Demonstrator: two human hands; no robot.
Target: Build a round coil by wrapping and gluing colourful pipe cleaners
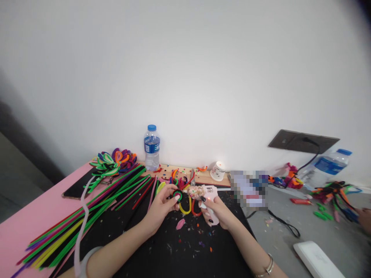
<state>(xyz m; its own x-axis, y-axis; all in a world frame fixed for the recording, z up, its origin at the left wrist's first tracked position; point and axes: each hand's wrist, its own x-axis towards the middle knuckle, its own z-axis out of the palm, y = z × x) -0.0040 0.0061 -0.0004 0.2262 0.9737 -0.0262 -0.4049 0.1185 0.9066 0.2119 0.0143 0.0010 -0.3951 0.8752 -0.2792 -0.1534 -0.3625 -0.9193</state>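
Pink glue gun (211, 192) horiz, nozzle L twd coil (177, 195).

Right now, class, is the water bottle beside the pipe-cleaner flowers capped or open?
Capped: the water bottle stands upright by the wall, with its blue cap on its neck.

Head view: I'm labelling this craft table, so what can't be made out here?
Pixelated patch beside the glue gun: contents blurred out.
Glue gun handle: covered by the right hand.
Another person's hand, right edge: cut off by the frame.
White object, bottom edge: cut off, unidentifiable.
Red-green coil in the left hand: too small.
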